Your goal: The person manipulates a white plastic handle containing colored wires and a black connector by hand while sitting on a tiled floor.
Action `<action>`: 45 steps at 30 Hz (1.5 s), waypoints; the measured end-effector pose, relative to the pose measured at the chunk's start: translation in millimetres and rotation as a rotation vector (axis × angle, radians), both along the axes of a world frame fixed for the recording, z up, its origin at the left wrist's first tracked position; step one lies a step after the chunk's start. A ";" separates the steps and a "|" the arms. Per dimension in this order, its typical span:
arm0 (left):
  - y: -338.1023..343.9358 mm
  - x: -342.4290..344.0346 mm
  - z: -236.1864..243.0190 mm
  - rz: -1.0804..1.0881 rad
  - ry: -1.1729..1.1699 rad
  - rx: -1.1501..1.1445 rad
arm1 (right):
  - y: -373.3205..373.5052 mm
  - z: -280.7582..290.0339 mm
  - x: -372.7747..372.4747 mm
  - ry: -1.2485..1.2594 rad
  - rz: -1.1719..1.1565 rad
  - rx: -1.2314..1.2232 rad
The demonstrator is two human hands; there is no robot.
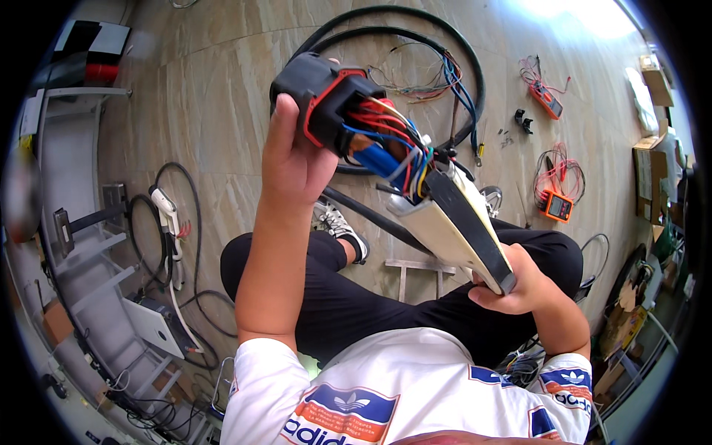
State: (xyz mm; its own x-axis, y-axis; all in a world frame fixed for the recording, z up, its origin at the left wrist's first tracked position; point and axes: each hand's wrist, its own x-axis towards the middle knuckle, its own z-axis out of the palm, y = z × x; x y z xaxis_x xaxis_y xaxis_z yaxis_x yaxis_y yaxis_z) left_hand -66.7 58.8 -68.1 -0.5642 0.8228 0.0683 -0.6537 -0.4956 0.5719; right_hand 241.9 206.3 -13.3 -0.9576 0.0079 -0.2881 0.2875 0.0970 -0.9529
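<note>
My left hand (300, 156) is closed on a black plastic head (308, 96) with a red seal, raised at the upper middle of the view. Red, blue, yellow, green and white wires (378, 119) come out of it, around a blue cylindrical part (378, 163), into an opened white-and-black handle (452, 230). My right hand (512, 282) is closed round the lower end of that handle, at the right of my lap. A thick black cable (356, 208) runs behind the handle.
Coiled cable (475, 74) with loose wires (437, 70) lies ahead. Two orange meters (545, 100) (558, 208) with leads lie right, near small black parts (523, 122). A white charging plug (165, 204) and metal shelving (74, 185) are left, cardboard boxes (645, 178) far right.
</note>
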 end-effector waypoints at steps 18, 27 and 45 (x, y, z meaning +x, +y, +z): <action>2.0 33.7 37.2 -0.064 0.463 -0.281 | 19.1 -20.3 41.8 -0.230 -0.374 0.119; -11.5 11.2 7.0 -0.165 0.337 -0.136 | 2.9 -14.9 32.8 -0.031 -0.170 0.098; -15.0 7.1 4.3 -0.189 0.396 -0.129 | 8.2 -14.4 26.8 -0.174 -0.236 0.176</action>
State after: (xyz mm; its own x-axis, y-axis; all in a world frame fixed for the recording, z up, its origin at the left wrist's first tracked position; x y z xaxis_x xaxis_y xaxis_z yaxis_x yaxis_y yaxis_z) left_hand -59.6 43.8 -63.8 -0.3539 0.9249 0.1388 -0.4442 -0.2968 0.8453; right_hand 268.7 214.4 -27.8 -0.8601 0.2873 -0.4216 0.4784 0.1668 -0.8622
